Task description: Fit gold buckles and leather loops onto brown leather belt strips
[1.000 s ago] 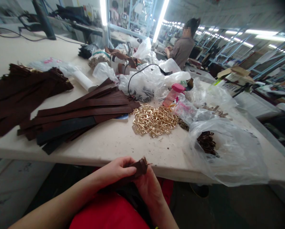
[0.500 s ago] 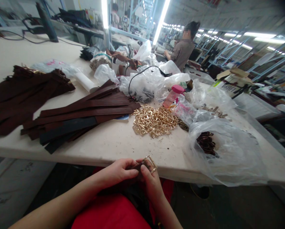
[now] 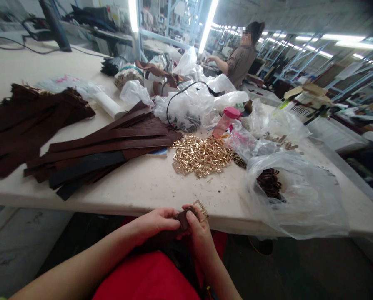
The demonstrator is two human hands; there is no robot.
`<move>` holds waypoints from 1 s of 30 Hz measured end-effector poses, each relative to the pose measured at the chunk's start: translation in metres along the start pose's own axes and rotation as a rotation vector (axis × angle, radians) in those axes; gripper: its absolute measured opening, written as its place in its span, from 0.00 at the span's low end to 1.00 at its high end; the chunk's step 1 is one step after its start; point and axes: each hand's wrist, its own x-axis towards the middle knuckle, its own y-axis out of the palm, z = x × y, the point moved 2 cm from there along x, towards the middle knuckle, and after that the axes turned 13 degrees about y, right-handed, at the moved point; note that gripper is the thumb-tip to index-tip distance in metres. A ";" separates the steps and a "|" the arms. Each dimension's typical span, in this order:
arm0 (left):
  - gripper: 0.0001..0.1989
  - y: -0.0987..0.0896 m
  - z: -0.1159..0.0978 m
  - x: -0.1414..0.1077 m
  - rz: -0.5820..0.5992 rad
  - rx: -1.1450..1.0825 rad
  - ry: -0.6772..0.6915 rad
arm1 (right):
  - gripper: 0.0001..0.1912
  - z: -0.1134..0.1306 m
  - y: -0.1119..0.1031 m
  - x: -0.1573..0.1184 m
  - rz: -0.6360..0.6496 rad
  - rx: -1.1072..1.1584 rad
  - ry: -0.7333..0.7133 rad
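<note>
Near the table's front edge, my left hand [image 3: 159, 223] pinches a dark brown strap [image 3: 183, 219] from the left. My right hand [image 3: 200, 229] grips the same strap from the right, its thumb on top. A gold buckle [image 3: 202, 210] sits at the strap's end, against the fingers of my right hand. Much of the strap is hidden by the hands. Behind them on the table lies a pile of gold buckles [image 3: 201, 156].
Brown straps [image 3: 111, 143] fan out at the left, beside another dark bundle [image 3: 23, 125]. A plastic bag [image 3: 305, 200] with brown loops lies at the right. Behind are a pink bottle [image 3: 225, 123] and clear bags. A person [image 3: 242, 56] stands in the background.
The strap end between my hands has turned and shows more of its flat face. The buckle has shifted slightly up and right. The background person's arm has reached outward.
</note>
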 end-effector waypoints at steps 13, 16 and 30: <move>0.11 -0.002 0.000 0.001 0.092 -0.012 0.005 | 0.19 -0.007 -0.004 0.005 0.012 0.108 0.072; 0.13 -0.006 0.003 0.001 0.078 -0.016 -0.047 | 0.15 0.001 -0.007 0.003 -0.024 -0.093 -0.059; 0.11 -0.009 -0.001 0.001 0.151 0.389 -0.086 | 0.10 -0.009 -0.005 -0.007 -0.128 -0.436 -0.344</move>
